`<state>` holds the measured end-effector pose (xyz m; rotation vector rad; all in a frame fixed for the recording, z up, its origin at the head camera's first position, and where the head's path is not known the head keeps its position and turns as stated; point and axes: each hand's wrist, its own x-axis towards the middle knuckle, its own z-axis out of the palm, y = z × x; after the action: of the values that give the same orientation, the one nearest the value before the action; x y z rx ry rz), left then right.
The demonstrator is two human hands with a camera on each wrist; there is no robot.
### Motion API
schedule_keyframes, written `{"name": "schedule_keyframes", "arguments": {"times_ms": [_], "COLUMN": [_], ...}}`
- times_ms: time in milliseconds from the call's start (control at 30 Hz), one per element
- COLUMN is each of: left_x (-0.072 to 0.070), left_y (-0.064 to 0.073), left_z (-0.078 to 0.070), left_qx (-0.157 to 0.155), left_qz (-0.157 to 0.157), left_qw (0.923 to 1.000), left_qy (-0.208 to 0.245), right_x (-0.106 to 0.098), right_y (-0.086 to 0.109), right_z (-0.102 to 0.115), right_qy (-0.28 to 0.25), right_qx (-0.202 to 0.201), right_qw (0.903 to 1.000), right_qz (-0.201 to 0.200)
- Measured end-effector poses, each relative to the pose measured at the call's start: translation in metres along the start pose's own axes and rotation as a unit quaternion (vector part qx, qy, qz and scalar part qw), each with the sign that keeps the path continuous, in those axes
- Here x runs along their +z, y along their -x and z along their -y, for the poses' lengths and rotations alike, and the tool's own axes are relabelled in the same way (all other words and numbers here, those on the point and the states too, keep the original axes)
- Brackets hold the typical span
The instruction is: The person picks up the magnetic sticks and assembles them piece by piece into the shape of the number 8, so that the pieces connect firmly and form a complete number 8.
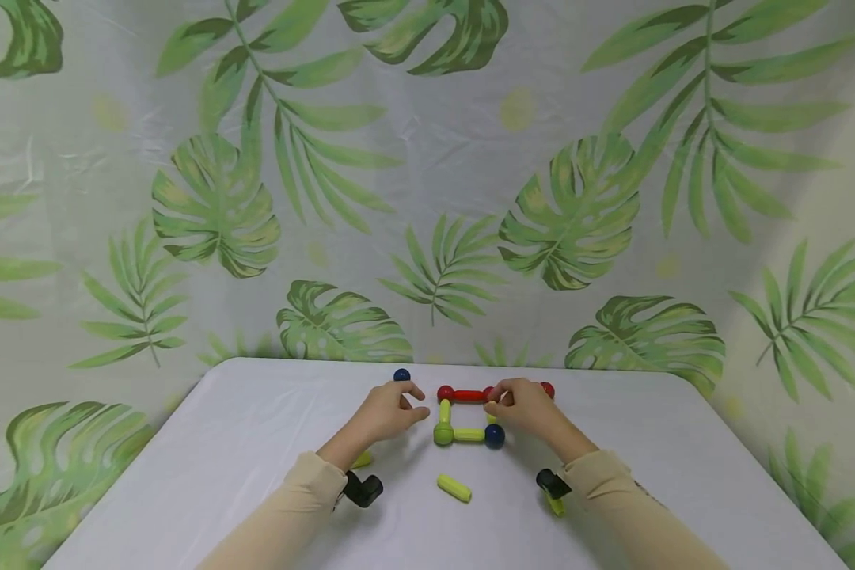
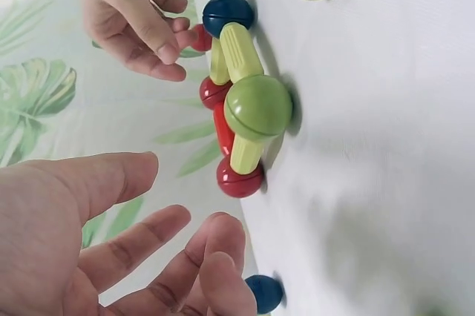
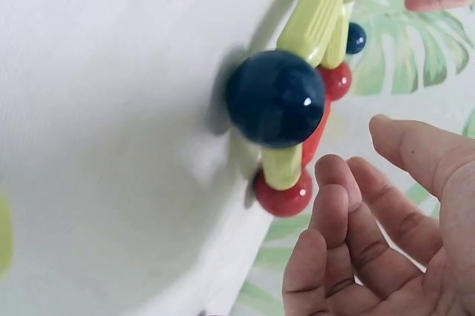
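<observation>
On the white table lies a square of toy balls and rods. A green ball (image 1: 443, 433) and a dark blue ball (image 1: 495, 436) form its near corners, red balls (image 1: 446, 393) the far ones. Yellow-green rods (image 1: 469, 435) make three sides, and a red rod (image 1: 468, 395) the far side. My left hand (image 1: 392, 408) hovers left of the square, fingers loosely bent, holding nothing. To the right, my right hand (image 1: 527, 406) overlaps the far right corner in the head view; the right wrist view shows its relaxed fingers (image 3: 338, 182) apart from the square, with nothing between them.
Another blue ball (image 1: 402, 374) sits beyond my left hand, and another red ball (image 1: 548, 389) beyond my right. Loose yellow-green rods lie nearer: one in the middle (image 1: 454, 488), others partly hidden by the left (image 1: 361, 459) and right arms (image 1: 556, 504). A leaf-print curtain (image 1: 442, 198) hangs behind.
</observation>
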<state>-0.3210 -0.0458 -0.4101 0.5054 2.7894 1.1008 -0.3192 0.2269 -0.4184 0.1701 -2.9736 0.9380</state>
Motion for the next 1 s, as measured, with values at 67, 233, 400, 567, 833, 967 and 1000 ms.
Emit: {"name": "schedule_keyframes", "arguments": {"times_ms": [67,233,400,567,833,967,1000], "left_x": [-0.005,-0.017,-0.029,-0.040,-0.049,-0.050,-0.051], "left_y": [0.005,0.019,0.036,0.050,0.063,0.066,0.067], "left_z": [0.001,0.009,0.018,0.031,0.052,0.057,0.058], "left_qx": [0.009,0.026,0.028,0.011,-0.016,-0.022,-0.024], "left_qz": [0.002,0.009,0.016,0.031,0.045,0.052,0.053], "left_qw": [0.9999,0.9986,0.9962,0.9944,0.9934,0.9929,0.9927], "left_qy": [-0.010,-0.044,-0.080,-0.101,-0.104,-0.105,-0.105], "right_x": [0.001,0.009,0.016,0.022,0.033,0.036,0.037], "right_y": [0.000,0.000,0.001,0.001,-0.002,-0.003,-0.003], "right_z": [0.004,0.009,0.013,0.021,0.025,0.024,0.024], "right_qy": [0.002,0.016,0.020,0.034,0.038,0.060,0.061], "right_qx": [-0.009,-0.052,-0.102,-0.136,-0.151,-0.184,-0.189], "right_qw": [0.9999,0.9980,0.9929,0.9860,0.9805,0.9742,0.9731], "right_qz": [0.010,0.031,0.058,0.090,0.121,0.117,0.116]}}
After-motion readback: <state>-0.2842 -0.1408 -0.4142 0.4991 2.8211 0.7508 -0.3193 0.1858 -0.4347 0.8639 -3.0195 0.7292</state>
